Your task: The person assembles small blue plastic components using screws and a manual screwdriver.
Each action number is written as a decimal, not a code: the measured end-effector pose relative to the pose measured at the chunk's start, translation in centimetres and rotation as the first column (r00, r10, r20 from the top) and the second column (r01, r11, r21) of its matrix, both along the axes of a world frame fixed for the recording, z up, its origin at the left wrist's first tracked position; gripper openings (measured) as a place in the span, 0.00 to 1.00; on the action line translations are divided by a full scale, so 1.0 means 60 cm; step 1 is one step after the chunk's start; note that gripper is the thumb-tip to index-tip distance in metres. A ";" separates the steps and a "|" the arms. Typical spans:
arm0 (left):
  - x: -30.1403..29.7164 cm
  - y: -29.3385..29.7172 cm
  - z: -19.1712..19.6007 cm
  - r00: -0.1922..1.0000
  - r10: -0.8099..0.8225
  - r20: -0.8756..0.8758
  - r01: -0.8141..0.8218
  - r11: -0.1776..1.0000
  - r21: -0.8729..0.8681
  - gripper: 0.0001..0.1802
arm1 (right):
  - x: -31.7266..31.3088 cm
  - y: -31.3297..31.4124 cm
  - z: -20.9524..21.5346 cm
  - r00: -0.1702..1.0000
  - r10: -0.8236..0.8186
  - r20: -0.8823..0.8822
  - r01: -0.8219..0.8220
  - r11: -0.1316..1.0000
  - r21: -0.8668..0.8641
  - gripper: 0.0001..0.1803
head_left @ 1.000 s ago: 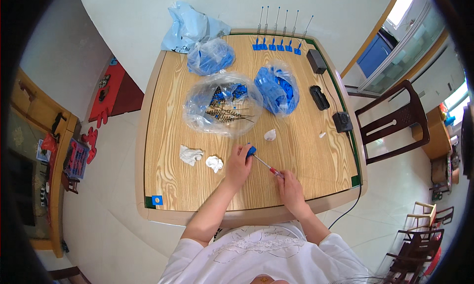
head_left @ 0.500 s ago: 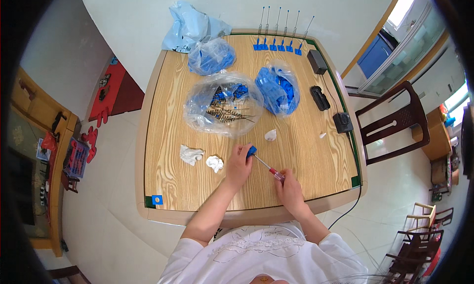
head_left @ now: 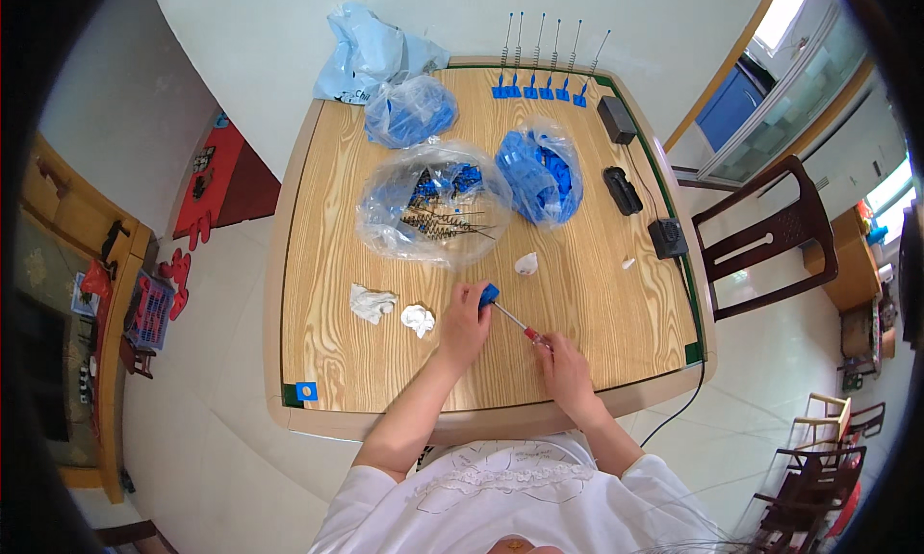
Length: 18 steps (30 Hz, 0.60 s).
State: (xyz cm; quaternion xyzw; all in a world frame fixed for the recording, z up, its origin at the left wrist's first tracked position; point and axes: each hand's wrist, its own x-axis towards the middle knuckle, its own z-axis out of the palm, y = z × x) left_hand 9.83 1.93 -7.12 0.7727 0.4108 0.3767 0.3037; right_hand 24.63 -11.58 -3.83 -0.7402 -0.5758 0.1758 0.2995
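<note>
Near the middle of the table's front half, my left hand [head_left: 466, 325] is closed around a small blue plastic part [head_left: 489, 294]. A screwdriver [head_left: 526, 331] with a red and clear handle slants between my hands, its metal shaft meeting the blue part. My right hand [head_left: 566, 369] grips the handle, which the fingers partly cover. Just beyond them lies a small white crumpled piece [head_left: 526, 263]. To the left of my left hand are a white crumpled tissue [head_left: 418, 319] and a larger crumpled cloth or tissue [head_left: 371, 304].
An open clear bag [head_left: 385, 227] holds springs and blue parts. Two bags of blue pieces [head_left: 412, 111] [head_left: 541, 179] stand beyond it. Several upright spring rods on blue bases [head_left: 547, 94] line the back edge. Black devices [head_left: 624, 190] and a cable lie along the right side.
Both hands stay in nearly the same place. My right hand's fingers have shifted on the screwdriver and now cover more of its handle.
</note>
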 end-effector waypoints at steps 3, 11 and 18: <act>-0.004 0.000 0.001 1.000 -0.010 -0.004 0.010 0.999 -0.047 0.22 | -0.015 0.003 0.018 0.989 -0.081 -0.123 0.072 0.995 -0.073 0.11; 0.000 0.002 0.003 1.000 0.016 0.025 -0.019 0.994 0.108 0.23 | -0.002 0.002 -0.001 1.000 -0.003 -0.015 0.003 1.000 0.022 0.15; 0.000 0.000 0.006 1.000 -0.013 -0.018 0.013 0.999 -0.033 0.23 | -0.005 -0.001 -0.002 0.996 -0.017 -0.088 0.017 1.000 0.002 0.13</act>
